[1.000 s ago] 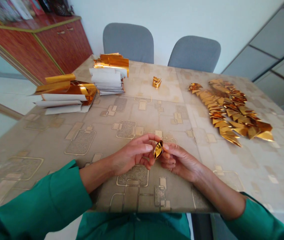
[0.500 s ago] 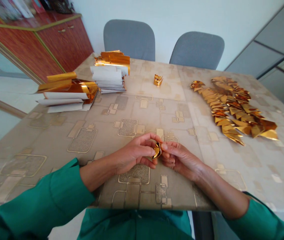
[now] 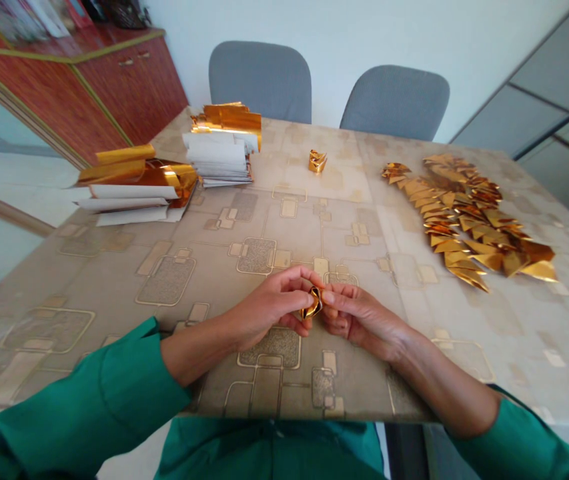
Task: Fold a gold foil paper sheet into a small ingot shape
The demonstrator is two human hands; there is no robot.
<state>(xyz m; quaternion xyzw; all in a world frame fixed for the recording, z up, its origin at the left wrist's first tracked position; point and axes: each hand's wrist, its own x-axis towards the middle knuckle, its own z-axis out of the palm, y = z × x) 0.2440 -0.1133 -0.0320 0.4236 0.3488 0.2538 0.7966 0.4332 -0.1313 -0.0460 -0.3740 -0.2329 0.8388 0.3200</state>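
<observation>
Pinching a curled gold foil piece (image 3: 313, 303) between their fingertips, our L hand (image 3: 267, 312) and R hand (image 3: 361, 321) meet over the counter (image 3: 89, 287), near the edge closest to us. The piece's long axis slants from lower L to upper R, approx. midway btw the hands, neither clearly nearer. Straight ahead, a small folded foil bit (image 3: 317, 161) stands alone. To our R lies a large heap of foil triangles (image 3: 464, 220); to our L, a foil-and-paper stack (image 3: 134, 200) and a 2nd stack (image 3: 219, 157).
</observation>
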